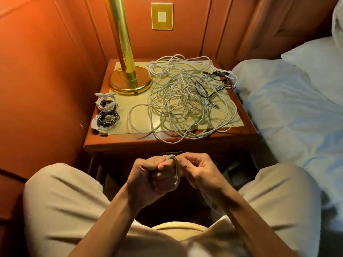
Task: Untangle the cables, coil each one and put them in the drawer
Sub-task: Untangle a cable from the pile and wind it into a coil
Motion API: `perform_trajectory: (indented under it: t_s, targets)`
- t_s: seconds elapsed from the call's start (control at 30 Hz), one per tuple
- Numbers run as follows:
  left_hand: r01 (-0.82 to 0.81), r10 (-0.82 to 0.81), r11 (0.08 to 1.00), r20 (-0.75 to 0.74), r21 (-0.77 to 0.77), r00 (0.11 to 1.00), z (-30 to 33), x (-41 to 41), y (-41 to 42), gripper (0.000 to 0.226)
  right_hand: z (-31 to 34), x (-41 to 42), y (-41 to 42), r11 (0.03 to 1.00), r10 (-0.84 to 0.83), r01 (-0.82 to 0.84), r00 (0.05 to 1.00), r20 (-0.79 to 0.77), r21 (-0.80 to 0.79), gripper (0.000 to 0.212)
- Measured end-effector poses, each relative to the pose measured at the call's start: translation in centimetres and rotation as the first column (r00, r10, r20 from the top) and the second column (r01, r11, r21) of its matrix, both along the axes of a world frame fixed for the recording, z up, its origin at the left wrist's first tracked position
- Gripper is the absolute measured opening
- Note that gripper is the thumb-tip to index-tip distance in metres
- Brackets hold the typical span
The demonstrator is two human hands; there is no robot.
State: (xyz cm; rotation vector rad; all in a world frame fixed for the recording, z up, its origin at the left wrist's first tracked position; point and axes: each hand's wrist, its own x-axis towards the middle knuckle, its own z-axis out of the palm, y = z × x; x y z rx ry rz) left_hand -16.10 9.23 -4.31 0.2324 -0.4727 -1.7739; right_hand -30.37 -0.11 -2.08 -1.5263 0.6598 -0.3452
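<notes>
both hands (168, 173) grip one coil (176, 170); two coiled bundles (106, 113), perhaps more; one tangle (187, 101)

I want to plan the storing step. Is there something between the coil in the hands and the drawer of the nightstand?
Nothing visible lies between them. Both the left hand and the right hand grip the coil just in front of the nightstand. The drawer front looks closed, so it would need opening first.
</notes>
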Motion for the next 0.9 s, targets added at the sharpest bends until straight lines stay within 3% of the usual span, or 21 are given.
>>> perform_trajectory:
  t_s: [0.13, 0.2, 0.27, 0.33, 0.37, 0.43, 0.47, 0.5, 0.6, 0.67, 0.73, 0.83, 0.9]
  targets:
    - [-0.068, 0.069, 0.994, -0.017, 0.090, 0.997, -0.6, 0.9, -0.1, 0.009, 0.8, 0.4, -0.2, 0.995, 0.074, -0.077, 0.996, -0.052, -0.066, 0.028]
    - [-0.175, 0.152, 0.966, 0.128, 0.191, 0.980, -0.2, 1.1, -0.2, 0.014, 0.7, 0.8, -0.6, 0.983, 0.039, -0.049, 0.997, -0.060, -0.176, 0.033]
    - [-0.361, 0.254, 0.894, 0.363, 0.266, 0.897, -0.1, 0.9, -0.4, 0.014, 0.1, 1.1, -0.8, 0.957, 0.019, -0.040, 0.997, -0.077, -0.288, 0.038]
    - [-0.528, 0.306, 0.817, 0.600, 0.233, 0.739, -0.5, 0.4, -0.8, 0.021, -0.6, 1.3, -1.0, 0.939, -0.005, -0.032, 0.994, -0.108, -0.343, 0.038]
    - [-0.594, 0.310, 0.786, 0.721, 0.173, 0.619, -0.9, 0.2, -1.0, 0.028, -0.7, 1.4, -1.0, 0.935, -0.018, -0.026, 0.993, -0.120, -0.353, 0.039]
    - [-0.624, 0.266, 0.779, 0.931, -0.055, 0.250, -1.4, 0.3, -0.9, 0.037, -0.8, 1.5, -1.2, 0.937, -0.038, -0.010, 0.991, -0.128, -0.348, 0.042]
    - [-0.579, 0.246, 0.801, 0.966, -0.155, 0.083, -1.5, 0.4, -0.8, 0.037, -0.9, 1.5, -1.4, 0.945, -0.039, -0.006, 0.991, -0.132, -0.327, 0.042]
    - [-0.523, 0.237, 0.827, 0.971, -0.207, -0.010, -1.5, 0.6, -0.5, 0.036, -0.9, 1.5, -1.6, 0.958, -0.032, -0.009, 0.990, -0.138, -0.286, 0.041]
    - [-0.411, 0.209, 0.884, 0.975, -0.222, -0.077, -1.0, 1.0, 0.2, 0.034, -0.9, 1.2, -1.8, 0.992, 0.040, -0.054, 0.992, -0.120, -0.112, 0.038]
    - [-0.378, 0.186, 0.891, 0.963, -0.250, -0.198, -1.0, 1.2, 0.5, 0.035, -1.1, 0.9, -1.8, 0.996, 0.088, -0.090, 0.992, -0.093, -0.014, 0.035]
    - [-0.393, 0.183, 0.882, 0.958, -0.259, -0.220, -1.0, 1.3, 0.7, 0.038, -1.3, 0.8, -2.0, 0.996, 0.089, -0.089, 0.993, -0.074, -0.001, 0.027]
    - [-0.466, 0.183, 0.870, 0.983, -0.163, -0.002, -0.9, 0.8, 0.8, 0.039, -1.8, 0.5, -2.6, 0.982, -0.010, -0.010, 0.994, -0.105, -0.186, 0.014]
    - [-0.492, 0.202, 0.860, 0.975, -0.134, 0.089, -0.8, 0.0, 0.6, 0.038, -2.1, 0.4, -2.1, 0.971, -0.073, 0.050, 0.993, -0.093, -0.233, 0.012]
